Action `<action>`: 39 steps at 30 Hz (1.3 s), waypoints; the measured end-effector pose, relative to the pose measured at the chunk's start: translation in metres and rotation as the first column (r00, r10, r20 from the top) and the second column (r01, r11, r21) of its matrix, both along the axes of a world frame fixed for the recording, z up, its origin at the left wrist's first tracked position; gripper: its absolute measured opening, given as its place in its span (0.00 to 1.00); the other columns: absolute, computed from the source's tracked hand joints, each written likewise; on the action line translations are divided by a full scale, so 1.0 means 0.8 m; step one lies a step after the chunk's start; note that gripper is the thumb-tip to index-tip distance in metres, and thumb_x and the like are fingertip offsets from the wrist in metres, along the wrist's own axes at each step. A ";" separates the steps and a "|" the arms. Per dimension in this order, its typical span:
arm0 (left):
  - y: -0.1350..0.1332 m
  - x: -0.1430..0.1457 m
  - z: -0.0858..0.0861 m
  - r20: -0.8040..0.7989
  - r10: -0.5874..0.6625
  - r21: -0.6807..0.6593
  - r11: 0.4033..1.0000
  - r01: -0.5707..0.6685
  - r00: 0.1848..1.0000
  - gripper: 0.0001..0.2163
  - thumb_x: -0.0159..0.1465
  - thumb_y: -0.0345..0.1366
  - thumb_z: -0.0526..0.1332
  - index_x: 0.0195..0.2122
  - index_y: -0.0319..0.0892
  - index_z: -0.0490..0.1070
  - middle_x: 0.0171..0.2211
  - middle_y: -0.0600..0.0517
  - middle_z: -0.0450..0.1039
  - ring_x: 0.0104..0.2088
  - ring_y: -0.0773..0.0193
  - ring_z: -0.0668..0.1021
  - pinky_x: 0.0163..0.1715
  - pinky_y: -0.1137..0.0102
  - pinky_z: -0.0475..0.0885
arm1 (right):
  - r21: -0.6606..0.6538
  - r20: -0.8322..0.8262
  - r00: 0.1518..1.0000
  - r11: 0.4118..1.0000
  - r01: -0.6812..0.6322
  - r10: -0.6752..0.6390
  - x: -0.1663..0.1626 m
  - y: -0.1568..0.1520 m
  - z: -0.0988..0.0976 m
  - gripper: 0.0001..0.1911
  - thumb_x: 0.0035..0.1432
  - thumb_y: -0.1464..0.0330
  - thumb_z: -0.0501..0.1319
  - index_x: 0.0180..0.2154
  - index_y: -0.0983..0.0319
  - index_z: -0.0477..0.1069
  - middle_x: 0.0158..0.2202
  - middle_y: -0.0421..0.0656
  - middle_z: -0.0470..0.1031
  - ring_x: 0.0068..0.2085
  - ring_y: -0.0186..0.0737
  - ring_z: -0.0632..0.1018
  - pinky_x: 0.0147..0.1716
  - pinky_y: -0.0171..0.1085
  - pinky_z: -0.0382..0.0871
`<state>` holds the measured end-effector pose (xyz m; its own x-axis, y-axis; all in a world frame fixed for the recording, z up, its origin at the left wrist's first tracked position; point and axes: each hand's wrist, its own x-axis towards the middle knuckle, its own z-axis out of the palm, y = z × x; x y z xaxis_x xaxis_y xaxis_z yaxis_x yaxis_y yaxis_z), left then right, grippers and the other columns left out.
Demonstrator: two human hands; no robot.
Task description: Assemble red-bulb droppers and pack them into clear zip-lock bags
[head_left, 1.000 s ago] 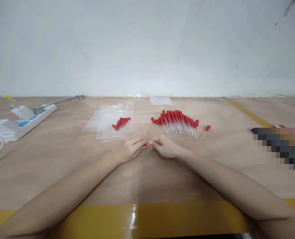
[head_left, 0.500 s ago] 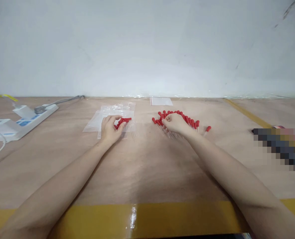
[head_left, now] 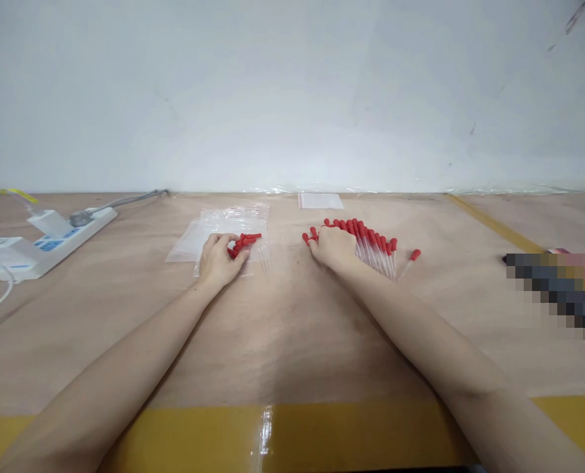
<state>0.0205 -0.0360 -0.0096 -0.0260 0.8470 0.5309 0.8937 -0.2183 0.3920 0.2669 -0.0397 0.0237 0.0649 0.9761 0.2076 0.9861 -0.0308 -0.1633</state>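
Red-bulbed droppers: clear stems, fanned row right of centre, one stray dropper farther right. Loose red bulbs heaped on clear plastic bags, bare tubes just beside. My left hand: thumb and forefinger moderately apart, around bulbs (grip unclear). My right hand: fingers curled over row's left part, fingertips mostly hidden, can't tell what's held.

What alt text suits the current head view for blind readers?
A person's bare left hand curves around small red bulb-shaped pieces on clear plastic bags, while the right hand partly covers a row of slim clear droppers with red bulbs. A white power strip lies on the left of the brown table.
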 end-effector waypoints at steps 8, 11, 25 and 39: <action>0.014 -0.001 0.008 0.056 0.016 -0.028 0.999 -0.015 0.998 0.19 0.55 0.47 0.57 0.42 0.39 0.70 0.37 0.47 0.67 0.30 0.62 0.73 0.38 0.65 0.68 | -0.126 -0.211 0.970 0.981 -0.146 0.118 -0.051 0.004 0.000 0.19 0.54 0.58 0.54 0.38 0.65 0.72 0.39 0.55 0.73 0.42 0.51 0.74 0.37 0.43 0.67; 0.022 -0.001 0.012 0.007 0.029 -0.060 0.998 -0.029 1.000 0.17 0.56 0.48 0.57 0.34 0.39 0.73 0.31 0.47 0.67 0.31 0.59 0.73 0.38 0.63 0.67 | -0.181 -0.235 0.966 0.972 -0.147 0.102 -0.065 0.011 -0.004 0.20 0.53 0.58 0.55 0.40 0.67 0.72 0.42 0.57 0.72 0.43 0.52 0.74 0.36 0.44 0.67; 0.020 -0.004 0.018 0.014 0.079 -0.062 0.995 -0.078 0.997 0.09 0.55 0.41 0.57 0.28 0.41 0.68 0.26 0.50 0.69 0.27 0.60 0.72 0.30 0.66 0.66 | -0.214 -0.267 0.958 0.963 -0.163 0.103 -0.071 0.007 -0.002 0.15 0.54 0.66 0.53 0.40 0.67 0.70 0.42 0.57 0.72 0.42 0.51 0.74 0.36 0.43 0.66; -0.039 0.073 0.008 0.182 -0.549 0.030 0.833 0.553 0.816 0.10 0.61 0.35 0.53 0.40 0.40 0.70 0.37 0.48 0.72 0.37 0.63 0.73 0.36 0.68 0.69 | 0.343 -0.476 0.675 0.826 -0.448 0.564 0.030 -0.075 -0.019 0.11 0.59 0.68 0.50 0.41 0.63 0.67 0.38 0.46 0.74 0.39 0.37 0.73 0.39 0.35 0.64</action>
